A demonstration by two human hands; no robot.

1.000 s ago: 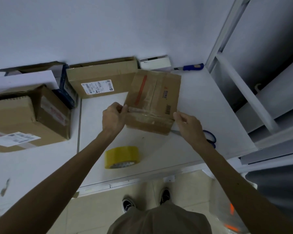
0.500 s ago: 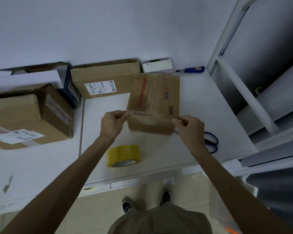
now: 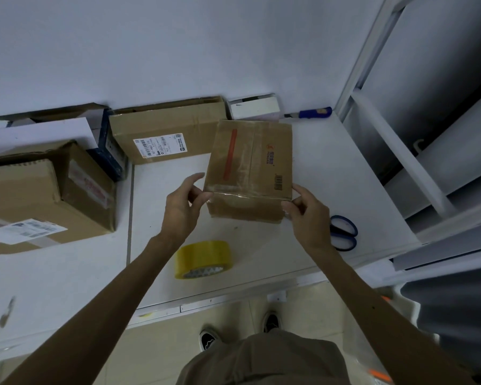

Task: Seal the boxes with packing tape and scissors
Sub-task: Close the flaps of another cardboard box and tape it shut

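Box (image 3: pixel 250 165) taped closed, contents hidden, left hand (image 3: pixel 179 209) grip released, right hand (image 3: pixel 307 215) pinching corner.

Both bare forearms reach out in front, angled in toward each other. Left hand (image 3: pixel 181 208) is pretty loose: thumb sticking up, bent fingertips just touching the cardboard box (image 3: pixel 254 159) corner. Right hand (image 3: pixel 308 215) pinches the opposite corner, thumb on top, fingers curled underneath.
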